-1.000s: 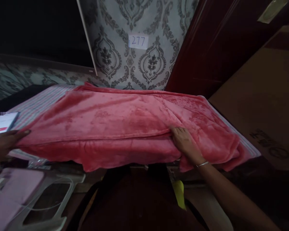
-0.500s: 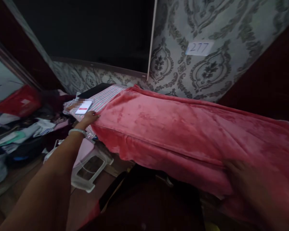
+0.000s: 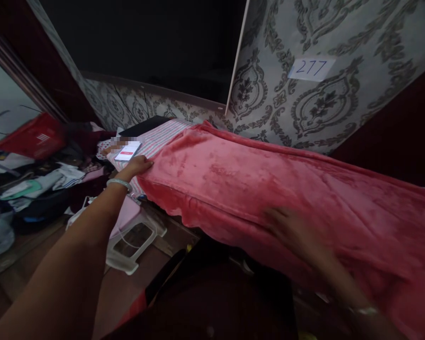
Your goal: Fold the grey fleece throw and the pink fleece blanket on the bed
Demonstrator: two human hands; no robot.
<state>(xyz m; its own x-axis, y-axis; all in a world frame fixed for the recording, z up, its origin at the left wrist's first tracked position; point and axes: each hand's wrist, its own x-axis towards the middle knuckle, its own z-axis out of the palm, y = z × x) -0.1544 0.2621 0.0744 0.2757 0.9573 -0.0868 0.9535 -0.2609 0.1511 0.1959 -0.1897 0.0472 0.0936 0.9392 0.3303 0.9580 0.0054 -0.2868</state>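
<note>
A coral-pink plush blanket lies spread along a long raised surface, its near edge hanging down in folds. My left hand, with a pale bangle at the wrist, is closed on the blanket's left end. Just beyond that hand a phone with a lit screen rests on a striped cloth. My right hand is on the blanket near its front fold, somewhat blurred, with the fingers stretched out over the fabric.
A white and pink plastic stool stands below on the floor. Piled clothes and a red bag lie at the left. Behind the blanket are a large dark screen and a patterned wall with a paper marked 277.
My right hand has moved left along the blanket's front. My left hand stays at the left end. The view has shifted slightly.
</note>
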